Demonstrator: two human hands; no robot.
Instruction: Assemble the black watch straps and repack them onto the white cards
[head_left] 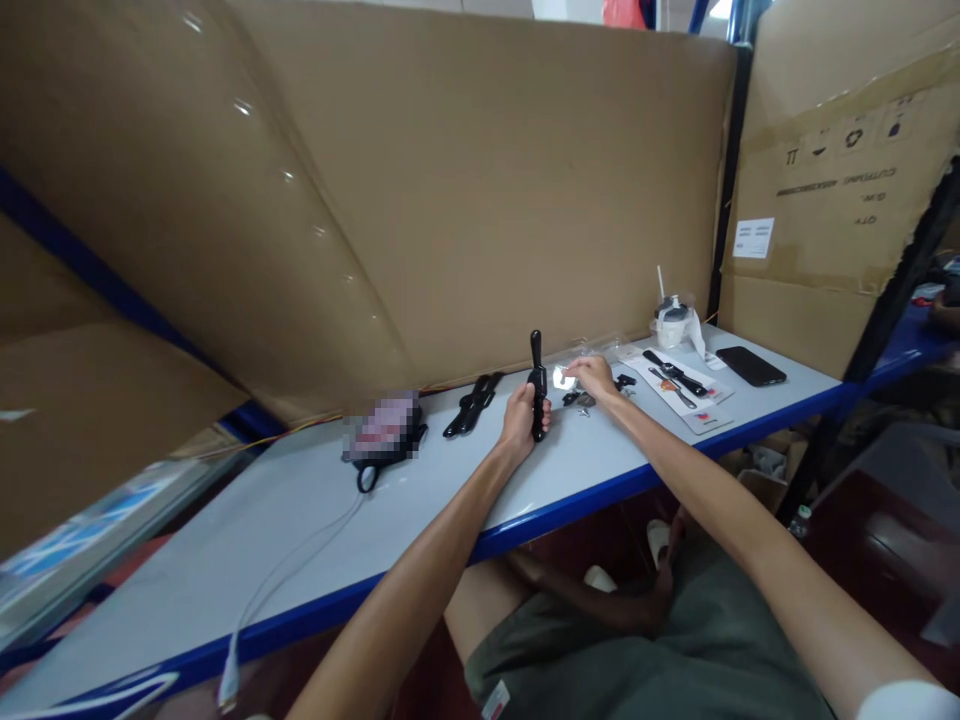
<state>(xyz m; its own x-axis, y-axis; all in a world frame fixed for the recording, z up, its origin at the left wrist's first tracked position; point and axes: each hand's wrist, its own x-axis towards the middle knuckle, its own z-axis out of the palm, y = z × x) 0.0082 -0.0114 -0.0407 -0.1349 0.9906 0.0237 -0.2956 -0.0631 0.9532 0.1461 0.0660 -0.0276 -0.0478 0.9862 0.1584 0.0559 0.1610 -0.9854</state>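
My left hand (520, 419) is closed around a black watch with its strap (537, 384), held upright above the pale shelf top (315, 520). My right hand (592, 375) reaches further back, fingers curled over a small clear plastic bag (564, 378) lying on the shelf. Small dark parts (579, 400) lie just below that hand. More black straps (472, 403) lie to the left of my left hand.
A dark pouch with a white cable (384, 430) sits to the left. On the right lie a white card with straps (679, 385), a phone (751, 366) and a lidded cup with a straw (671, 322). Big cardboard boxes (450, 200) wall the back.
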